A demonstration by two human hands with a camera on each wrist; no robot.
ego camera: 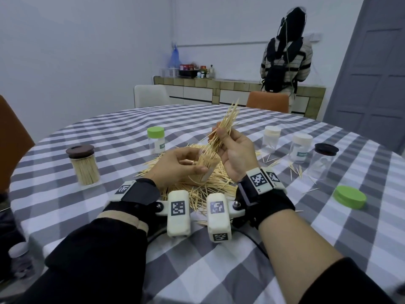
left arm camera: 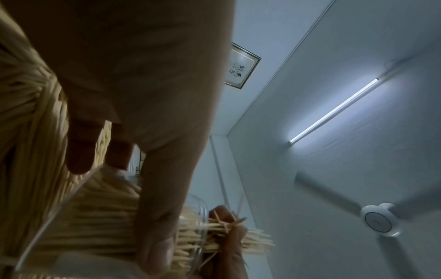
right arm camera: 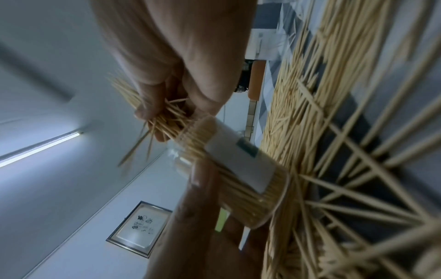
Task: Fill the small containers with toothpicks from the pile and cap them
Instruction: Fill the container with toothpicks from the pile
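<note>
Left hand (ego camera: pixel 177 165) around toothpick-filled container (ego camera: pixel 205 166), right hand (ego camera: pixel 235 150) just above.

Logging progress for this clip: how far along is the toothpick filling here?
Done: only the brown-lidded jar stands full and capped. In hand: the left hand holds an open, nearly full container while the right hand feeds in a bundle of toothpicks. Left: four capped containers, including the green-capped one, look about empty; the loose green lid and the pile remain.

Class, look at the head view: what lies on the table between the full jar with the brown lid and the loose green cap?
In the head view, the toothpick pile lies between the brown-lidded jar and the loose green cap, with both hands above it.
</note>
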